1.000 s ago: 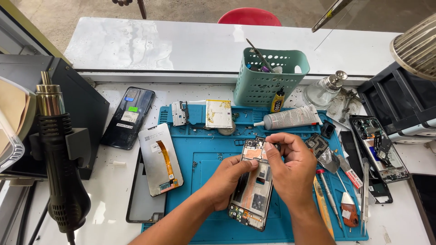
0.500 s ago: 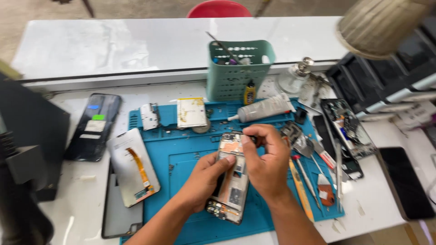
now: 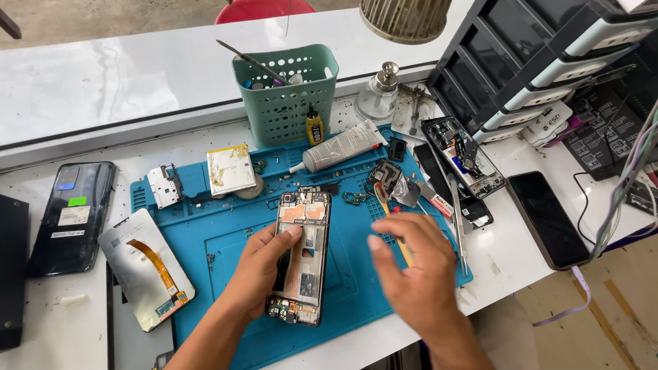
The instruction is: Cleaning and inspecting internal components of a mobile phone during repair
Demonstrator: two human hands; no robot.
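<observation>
A white desk (image 3: 103, 89) stands over a bare concrete floor, with stacked black drawer units (image 3: 541, 62) at its right end. A blue work mat (image 3: 219, 240) covers its middle. On the mat lies an opened phone frame (image 3: 303, 255), the left hand (image 3: 257, 270) pinching its left edge. The right hand (image 3: 411, 274) hovers just beside it, fingers spread, holding nothing. A green basket (image 3: 288, 96) stands behind.
</observation>
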